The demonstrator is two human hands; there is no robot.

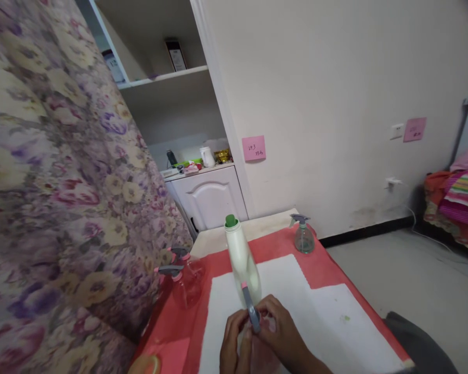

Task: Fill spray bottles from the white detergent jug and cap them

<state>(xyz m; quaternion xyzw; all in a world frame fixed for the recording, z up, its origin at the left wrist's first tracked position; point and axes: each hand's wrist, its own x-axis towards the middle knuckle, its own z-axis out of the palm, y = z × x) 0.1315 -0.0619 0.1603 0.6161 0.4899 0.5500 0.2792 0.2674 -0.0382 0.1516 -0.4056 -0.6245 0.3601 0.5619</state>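
Right in front of me is a spray bottle with a grey spray head [251,310] and a pink nozzle tip that points away from me. Its clear, pinkish body is mostly hidden under my hands. My left hand [235,340] is closed round the left side of the bottle's neck, just below the head. On the opposite side, the fingers of my right hand [283,327] are closed at the pink collar. Just beyond the nozzle stands a large pale green jug [242,254] with a green piece [231,221] in its mouth.
Two pink-necked spray bottles [187,288] stand on the left of the red-covered table [159,332]. A greenish spray bottle [304,240] is at the far right corner. White paper [335,317] lies under the work. A round tan object [145,364] sits near left; a floral curtain [62,182] hangs alongside.
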